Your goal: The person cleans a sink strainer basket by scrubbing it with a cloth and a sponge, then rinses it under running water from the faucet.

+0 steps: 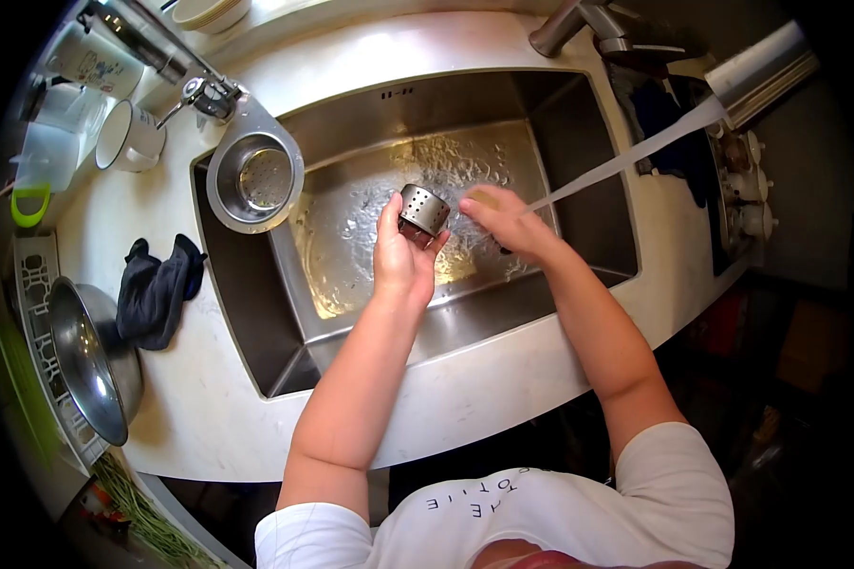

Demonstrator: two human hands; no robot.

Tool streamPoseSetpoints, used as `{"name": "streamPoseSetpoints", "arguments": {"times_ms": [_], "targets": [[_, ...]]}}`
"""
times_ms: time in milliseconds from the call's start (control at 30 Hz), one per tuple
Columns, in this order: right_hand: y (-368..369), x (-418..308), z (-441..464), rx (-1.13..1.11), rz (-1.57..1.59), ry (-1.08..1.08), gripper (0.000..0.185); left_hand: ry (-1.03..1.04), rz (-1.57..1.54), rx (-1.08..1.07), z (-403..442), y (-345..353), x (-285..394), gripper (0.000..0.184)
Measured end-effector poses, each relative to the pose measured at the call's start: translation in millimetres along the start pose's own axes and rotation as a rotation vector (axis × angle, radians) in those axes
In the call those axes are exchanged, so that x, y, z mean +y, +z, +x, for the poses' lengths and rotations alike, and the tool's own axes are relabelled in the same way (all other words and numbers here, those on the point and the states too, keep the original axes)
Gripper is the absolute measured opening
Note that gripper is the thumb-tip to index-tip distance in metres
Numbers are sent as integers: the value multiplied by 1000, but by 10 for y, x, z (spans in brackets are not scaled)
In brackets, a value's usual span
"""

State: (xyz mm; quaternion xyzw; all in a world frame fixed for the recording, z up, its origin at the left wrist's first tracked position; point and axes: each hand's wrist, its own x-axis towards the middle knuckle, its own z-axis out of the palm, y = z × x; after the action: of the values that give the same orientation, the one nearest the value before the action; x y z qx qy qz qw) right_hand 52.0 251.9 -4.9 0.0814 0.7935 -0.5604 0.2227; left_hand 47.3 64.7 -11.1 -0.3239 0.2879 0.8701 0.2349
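Observation:
In the middle of the sink (408, 349), my left hand (403, 261) is wrapped round a small perforated steel strainer cup (425, 210). The cup is tilted, with rows of round holes in its side. Just to its right, my right hand (514, 220) pinches a small yellowish sponge-like pad (484, 197), apart from the cup. A stream of water (626, 159) slants down from the faucet (764, 71) at the right and meets my right hand near the wrist. Water ripples over the sink floor beneath both hands.
A round steel basin with a perforated bottom (220, 185) sits at the sink's left corner, beside a small tap (209, 98). A dark cloth (159, 294), a steel bowl (90, 360) on its side and a white mug (131, 137) are on the left counter.

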Motion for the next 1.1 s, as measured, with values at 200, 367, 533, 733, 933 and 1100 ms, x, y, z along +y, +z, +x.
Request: {"name": "streamPoseSetpoints", "arguments": {"times_ms": [200, 367, 533, 733, 933, 1100], "targets": [[-108, -23, 27, 255, -340, 3, 45, -108, -7, 29, -113, 111, 47, 40], [-294, -166, -59, 454, -467, 21, 45, -249, -17, -23, 56, 156, -157, 44], [-391, -229, -165, 437, -467, 59, 40, -482, 168, 134, 264, 54, -583, 31], [-427, -108, -116, 498, -394, -64, 41, -509, 569, 150, 811, 103, -1019, 33], [-458, -78, -101, 461, -309, -86, 44, -444, 484, 9, 1051, 14, -1216, 31], [-450, -53, -106, 486, -270, -94, 44, -546, 329, -21, 960, 22, -1050, 31]]}}
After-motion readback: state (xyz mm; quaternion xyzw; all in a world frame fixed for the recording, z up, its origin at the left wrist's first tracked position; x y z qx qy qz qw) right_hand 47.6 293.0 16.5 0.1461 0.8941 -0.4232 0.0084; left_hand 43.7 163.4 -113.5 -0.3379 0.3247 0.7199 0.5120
